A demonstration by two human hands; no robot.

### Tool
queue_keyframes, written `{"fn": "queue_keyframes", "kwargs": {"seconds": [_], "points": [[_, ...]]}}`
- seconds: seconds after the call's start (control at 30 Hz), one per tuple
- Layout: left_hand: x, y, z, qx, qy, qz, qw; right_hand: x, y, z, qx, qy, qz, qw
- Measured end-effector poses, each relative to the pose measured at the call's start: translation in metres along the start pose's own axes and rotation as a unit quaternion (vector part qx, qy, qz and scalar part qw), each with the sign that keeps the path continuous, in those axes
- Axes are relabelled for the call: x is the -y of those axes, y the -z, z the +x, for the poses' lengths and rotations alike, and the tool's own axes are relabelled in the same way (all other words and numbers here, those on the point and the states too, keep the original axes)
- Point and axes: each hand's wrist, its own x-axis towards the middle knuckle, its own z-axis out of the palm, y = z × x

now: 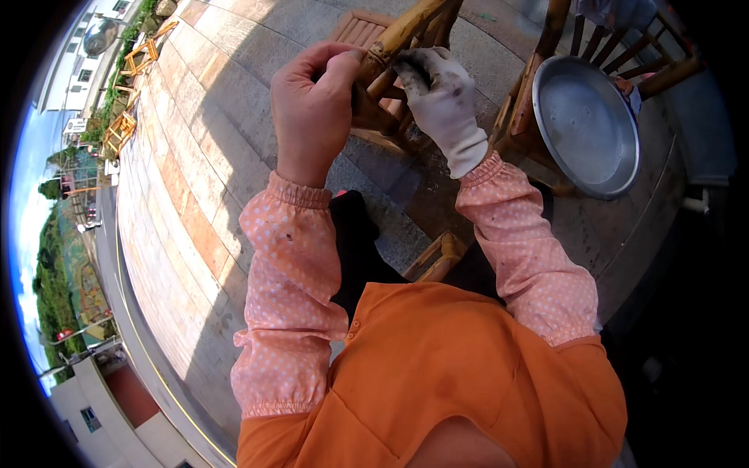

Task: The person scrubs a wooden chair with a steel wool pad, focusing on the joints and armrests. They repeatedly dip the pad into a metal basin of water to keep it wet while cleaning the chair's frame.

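My left hand (pixel 313 108) is bare, its thumb and curled fingers closed at the end of a thick bamboo pole of a bamboo chair (pixel 404 32). On the other side of that pole is my right hand (pixel 447 96), in a white knit glove with dark stains on the fingers. The gloved fingers are bent against the chair frame; whether they pinch something is hidden. A slatted seat (pixel 363 29) shows behind the pole. Both forearms wear pink dotted sleeve covers.
At the right, a round metal basin (pixel 585 126) with liquid rests on another bamboo chair (pixel 521 111), with a cloth (pixel 620 11) over its back. A low bamboo piece (pixel 439 257) stands between my legs. More bamboo chairs (pixel 120 131) stand far left on stone paving (pixel 193 193).
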Motion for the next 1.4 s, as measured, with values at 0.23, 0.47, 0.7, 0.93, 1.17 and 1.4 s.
{"fn": "queue_keyframes", "kwargs": {"seconds": [0.23, 0.47, 0.7, 0.93, 1.17, 1.4], "points": [[0.001, 0.0, -0.003, -0.005, 0.014, -0.004, 1.0, 0.013, -0.005, -0.011, 0.008, -0.005, -0.017, 1.0], [0.004, -0.003, 0.004, -0.007, -0.011, 0.02, 1.0, 0.021, -0.004, -0.015, 0.04, -0.051, 0.012, 0.998], [0.013, 0.008, 0.005, -0.023, -0.017, 0.033, 0.999, 0.062, 0.023, -0.009, -0.064, -0.276, 0.281, 0.917], [0.004, -0.008, 0.007, -0.054, -0.136, 0.041, 0.988, 0.071, 0.028, 0.036, 0.099, 0.046, -0.087, 0.99], [0.007, 0.002, -0.008, -0.071, -0.095, 0.04, 0.992, 0.052, 0.031, 0.051, 0.217, 0.001, -0.079, 0.973], [-0.002, 0.003, -0.003, -0.047, -0.073, 0.005, 0.996, 0.021, 0.036, 0.096, 0.192, -0.065, -0.106, 0.973]]}}
